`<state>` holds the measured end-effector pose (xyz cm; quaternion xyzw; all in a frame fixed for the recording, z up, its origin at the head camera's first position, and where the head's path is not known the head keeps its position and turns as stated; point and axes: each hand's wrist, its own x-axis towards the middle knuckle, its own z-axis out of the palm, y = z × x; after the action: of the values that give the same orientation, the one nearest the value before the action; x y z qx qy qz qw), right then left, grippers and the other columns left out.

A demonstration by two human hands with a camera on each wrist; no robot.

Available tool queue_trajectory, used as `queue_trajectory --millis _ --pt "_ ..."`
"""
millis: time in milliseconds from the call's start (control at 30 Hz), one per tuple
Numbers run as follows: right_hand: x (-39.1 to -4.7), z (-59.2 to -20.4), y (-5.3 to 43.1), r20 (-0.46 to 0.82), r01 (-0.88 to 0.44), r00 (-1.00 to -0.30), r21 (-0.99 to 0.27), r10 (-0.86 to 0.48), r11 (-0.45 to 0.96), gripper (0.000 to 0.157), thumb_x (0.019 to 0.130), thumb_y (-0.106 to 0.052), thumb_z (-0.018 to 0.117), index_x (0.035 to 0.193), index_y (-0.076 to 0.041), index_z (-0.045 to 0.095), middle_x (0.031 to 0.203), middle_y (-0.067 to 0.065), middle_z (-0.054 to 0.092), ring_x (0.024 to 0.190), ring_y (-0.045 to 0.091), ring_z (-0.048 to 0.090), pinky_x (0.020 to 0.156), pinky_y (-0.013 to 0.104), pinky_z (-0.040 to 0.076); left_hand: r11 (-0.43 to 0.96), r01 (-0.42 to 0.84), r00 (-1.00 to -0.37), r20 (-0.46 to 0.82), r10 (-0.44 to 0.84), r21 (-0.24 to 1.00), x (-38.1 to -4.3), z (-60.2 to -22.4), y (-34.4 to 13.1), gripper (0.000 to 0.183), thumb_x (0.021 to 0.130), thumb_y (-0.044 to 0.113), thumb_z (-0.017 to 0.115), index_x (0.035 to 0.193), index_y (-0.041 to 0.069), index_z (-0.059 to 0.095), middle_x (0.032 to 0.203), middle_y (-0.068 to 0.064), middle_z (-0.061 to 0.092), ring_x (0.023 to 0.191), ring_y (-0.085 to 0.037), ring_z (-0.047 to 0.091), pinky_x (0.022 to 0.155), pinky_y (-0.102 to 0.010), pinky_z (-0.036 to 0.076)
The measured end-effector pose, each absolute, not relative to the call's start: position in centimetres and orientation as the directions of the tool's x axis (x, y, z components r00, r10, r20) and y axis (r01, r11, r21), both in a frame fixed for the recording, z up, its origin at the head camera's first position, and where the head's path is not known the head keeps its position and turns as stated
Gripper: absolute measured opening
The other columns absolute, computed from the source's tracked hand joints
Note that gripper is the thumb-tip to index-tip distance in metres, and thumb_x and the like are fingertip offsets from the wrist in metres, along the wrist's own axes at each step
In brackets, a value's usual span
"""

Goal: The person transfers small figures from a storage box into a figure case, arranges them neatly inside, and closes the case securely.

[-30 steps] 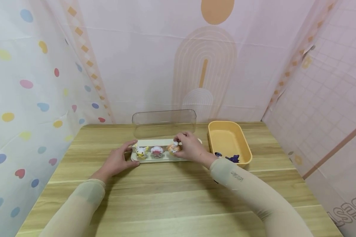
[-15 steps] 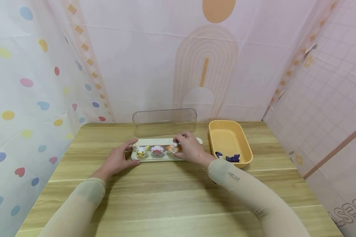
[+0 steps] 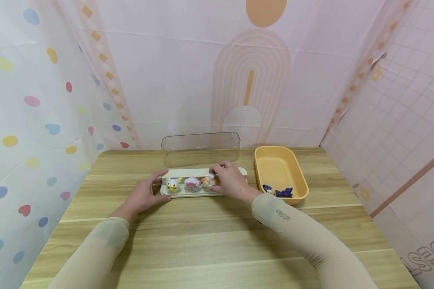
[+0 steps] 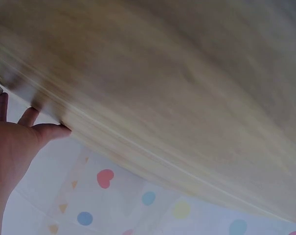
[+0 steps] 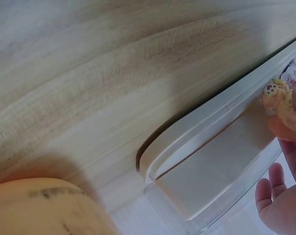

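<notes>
A long white display box [image 3: 188, 172] lies on the table with a clear lid [image 3: 201, 150] raised behind it. In it stand a white-and-yellow figurine [image 3: 172, 184] at the left and a white-and-pink figurine [image 3: 192, 184] in the middle. My left hand [image 3: 142, 196] holds the box's left end, thumb at the front corner and fingers at the back. Beside the pink figurine, my right hand [image 3: 233, 182] pinches an orange figurine [image 3: 209, 181] with a white top between thumb and fingers. In the right wrist view, the orange figurine [image 5: 283, 110] sits low over the box's bed.
A yellow tray [image 3: 275, 150] stands to the right of the box. Dark blue figurines [image 3: 284, 192] lie at its near end, partly beside the right forearm. Patterned cloth [image 3: 166, 80] hangs behind the table [image 3: 195, 241] and on both sides.
My right hand has shifted slightly left with the orange figurine, bringing it closer to the pink one. The left hand has stayed at the box's end.
</notes>
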<state>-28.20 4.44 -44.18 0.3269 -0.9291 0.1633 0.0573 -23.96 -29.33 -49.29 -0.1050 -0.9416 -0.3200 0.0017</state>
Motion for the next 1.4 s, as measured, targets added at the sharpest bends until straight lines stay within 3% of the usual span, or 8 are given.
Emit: queue_trajectory --millis 267,533,833,967,1067,1233,1400 --pt "-28.1 -44.3 4.6 0.178 -0.607 -0.795 -0.259 -0.580 0.752 0.060 0.089 -0.037 0.089 0.137 -0.015 0.061 0.138 0.001 0.072 0.142 0.029 0.054 0.125 0.049 0.039 0.770 0.203 -0.977 0.071 0.202 0.606 -24.0 -49.3 -29.2 0.097 0.087 0.032 0.092 0.165 0.022 0.036 0.148 -0.032 0.062 0.143 -0.057 0.052 0.118 -0.077 0.035" --pt "-28.3 -43.1 6.6 0.186 -0.582 -0.813 -0.292 -0.552 0.758 0.072 0.089 -0.037 0.090 0.148 -0.012 0.056 0.146 0.004 0.069 0.144 0.032 0.054 0.123 0.053 0.043 0.768 0.202 -0.977 0.067 0.204 0.608 -24.1 -49.3 -29.3 0.097 0.087 0.033 0.092 0.166 0.022 0.036 0.148 -0.032 0.061 0.143 -0.057 0.052 0.118 -0.077 0.035" --pt "-29.7 -40.0 15.2 0.240 -0.458 -0.889 -0.401 -0.391 0.794 0.059 0.101 -0.030 0.075 0.149 -0.002 0.055 0.147 0.018 0.065 0.138 0.039 0.060 0.119 0.055 0.048 0.765 0.194 -0.978 0.062 0.198 0.614 -23.9 -49.2 -29.5 0.098 0.087 0.034 0.091 0.166 0.024 0.035 0.149 -0.033 0.060 0.143 -0.056 0.052 0.119 -0.076 0.035" --pt "-30.4 -39.5 19.7 0.170 -0.374 -0.927 -0.464 -0.333 0.803 0.054 0.105 -0.026 0.070 0.147 0.003 0.054 0.147 0.024 0.063 0.135 0.044 0.061 0.115 0.059 0.049 0.760 0.195 -0.978 0.069 0.195 0.620 -23.7 -49.0 -29.7 0.098 0.087 0.032 0.092 0.166 0.023 0.035 0.149 -0.033 0.060 0.143 -0.057 0.052 0.119 -0.076 0.035" --pt "-30.4 -39.9 22.1 0.078 -0.358 -0.928 -0.463 -0.365 0.811 0.052 0.103 -0.023 0.073 0.142 0.006 0.057 0.140 0.028 0.064 0.128 0.047 0.063 0.109 0.061 0.052 0.763 0.194 -0.979 0.071 0.192 0.617 -23.6 -49.2 -30.0 0.098 0.086 0.033 0.092 0.166 0.022 0.036 0.148 -0.033 0.061 0.143 -0.057 0.051 0.118 -0.077 0.035" --pt "-30.1 -41.0 23.2 -0.068 -0.419 -0.870 -0.419 -0.488 0.806 0.058 0.096 -0.028 0.082 0.139 0.005 0.060 0.135 0.025 0.069 0.124 0.044 0.067 0.106 0.059 0.055 0.767 0.194 -0.979 0.067 0.194 0.612 -23.6 -49.5 -30.6 0.100 0.086 0.033 0.092 0.167 0.022 0.035 0.148 -0.033 0.061 0.143 -0.057 0.052 0.118 -0.076 0.035" --pt "-30.0 -42.1 21.9 -0.122 -0.490 -0.820 -0.355 -0.559 0.796 0.059 0.091 -0.031 0.086 0.137 0.000 0.063 0.129 0.019 0.073 0.121 0.038 0.070 0.105 0.055 0.056 0.765 0.202 -0.978 0.080 0.195 0.611 -23.7 -49.7 -30.7 0.100 0.085 0.034 0.093 0.167 0.022 0.035 0.148 -0.033 0.061 0.142 -0.057 0.052 0.118 -0.076 0.036"
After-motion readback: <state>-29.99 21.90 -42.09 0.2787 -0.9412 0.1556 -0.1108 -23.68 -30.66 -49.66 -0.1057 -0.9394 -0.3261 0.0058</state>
